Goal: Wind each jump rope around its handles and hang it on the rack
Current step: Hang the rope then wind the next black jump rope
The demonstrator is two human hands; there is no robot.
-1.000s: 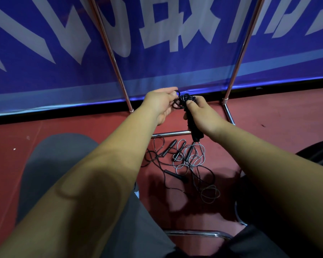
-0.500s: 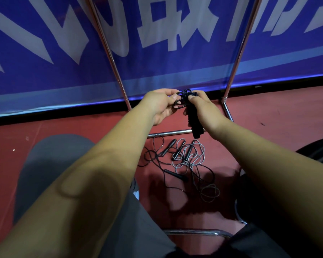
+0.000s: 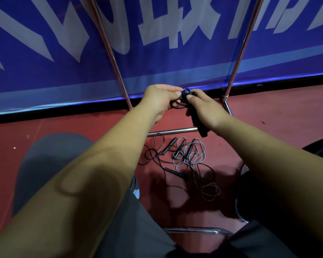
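Observation:
My right hand [image 3: 205, 108] grips the black handles of a jump rope [image 3: 200, 127], held together and pointing down toward the floor. At their top end the black cord is bunched in small loops, and my left hand [image 3: 161, 101] pinches those loops with thumb and fingertips. Both hands meet in front of the chrome rack [image 3: 172, 131], between its two slanted poles. On the red floor below lies a tangle of other jump ropes [image 3: 186, 159], black and grey cords with several black handles.
A blue banner [image 3: 157, 53] with white lettering stands close behind the rack. My knees in grey trousers [image 3: 50, 161] fill the lower left. A chrome chair rail [image 3: 198, 230] curves across the bottom, and a dark object [image 3: 321, 148] sits at the right edge.
My hands have closed together a little at the top of the handles, and the loose loop by my left fingers has shrunk. The ropes on the floor have not moved.

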